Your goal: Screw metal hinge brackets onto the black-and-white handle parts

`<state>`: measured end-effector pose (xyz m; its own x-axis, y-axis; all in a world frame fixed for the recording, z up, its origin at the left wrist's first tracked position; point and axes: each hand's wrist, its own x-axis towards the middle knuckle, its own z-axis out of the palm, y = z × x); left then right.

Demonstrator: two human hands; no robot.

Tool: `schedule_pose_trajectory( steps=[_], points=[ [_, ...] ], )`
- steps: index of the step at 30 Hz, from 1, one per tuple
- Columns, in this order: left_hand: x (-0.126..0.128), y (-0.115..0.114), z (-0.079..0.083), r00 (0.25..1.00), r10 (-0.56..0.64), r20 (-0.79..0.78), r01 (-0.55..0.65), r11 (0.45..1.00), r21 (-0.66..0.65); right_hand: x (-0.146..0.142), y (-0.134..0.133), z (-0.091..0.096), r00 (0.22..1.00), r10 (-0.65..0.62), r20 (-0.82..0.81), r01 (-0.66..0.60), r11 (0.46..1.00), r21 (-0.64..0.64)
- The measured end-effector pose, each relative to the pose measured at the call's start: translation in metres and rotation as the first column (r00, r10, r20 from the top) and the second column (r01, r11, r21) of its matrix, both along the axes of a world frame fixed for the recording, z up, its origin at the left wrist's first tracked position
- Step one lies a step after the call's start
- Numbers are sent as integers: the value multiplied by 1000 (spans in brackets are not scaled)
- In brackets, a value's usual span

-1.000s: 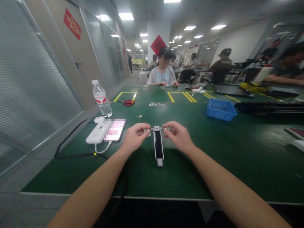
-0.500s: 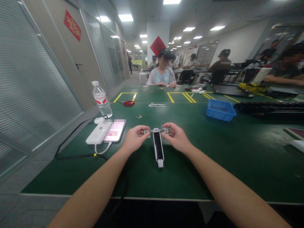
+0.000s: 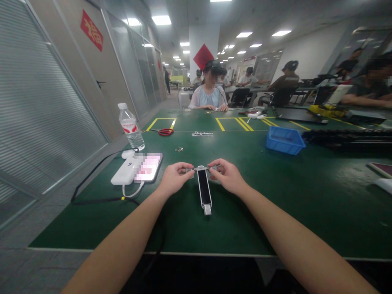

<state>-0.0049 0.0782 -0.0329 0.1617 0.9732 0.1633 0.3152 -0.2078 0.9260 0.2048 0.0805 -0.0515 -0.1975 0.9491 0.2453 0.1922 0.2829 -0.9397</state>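
Note:
A long narrow device with a black face and white frame (image 3: 204, 188) lies on the green table, with a short silvery tab (image 3: 207, 210) at its near end. At its far end my left hand (image 3: 172, 179) pinches a small grey metal piece (image 3: 191, 170) on the left side. On the right side, my right hand (image 3: 229, 177) pinches a similar small metal piece, mostly hidden by the fingers. A thin rod or bar seems to run between the two pinches across the device's end; its exact form is too small to tell.
A water bottle (image 3: 130, 127), white power bank (image 3: 123, 173) and cabled phone (image 3: 150, 167) stand left. Beyond my hands lie tiny metal parts (image 3: 179, 149), red-handled scissors (image 3: 165, 132) and a strip of small pieces (image 3: 202, 134). A blue bin (image 3: 284, 141) sits right; a person (image 3: 208, 96) sits opposite.
Both hands keep their pinches at the device's far end, with only slight finger movement. The view has shifted a little.

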Motion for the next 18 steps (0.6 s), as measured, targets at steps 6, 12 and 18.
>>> schedule_pose_trajectory(
  steps=[6, 12, 18],
  points=[
    [1, 1, 1, 973, 15, -230, -14, 1000, 10, 2, 4, -7, 991, -1, 133, -3, 1000, 31],
    [1, 0, -3, 948, -1, -318, 16, 999, 45, 3, 6, -8, 946, -69, 316, 5, 980, 197],
    [-1, -1, -1, 834, 14, -552, 90, 983, 161, 1, 3, -4, 915, -81, 395, -17, 971, 240]
  ],
)
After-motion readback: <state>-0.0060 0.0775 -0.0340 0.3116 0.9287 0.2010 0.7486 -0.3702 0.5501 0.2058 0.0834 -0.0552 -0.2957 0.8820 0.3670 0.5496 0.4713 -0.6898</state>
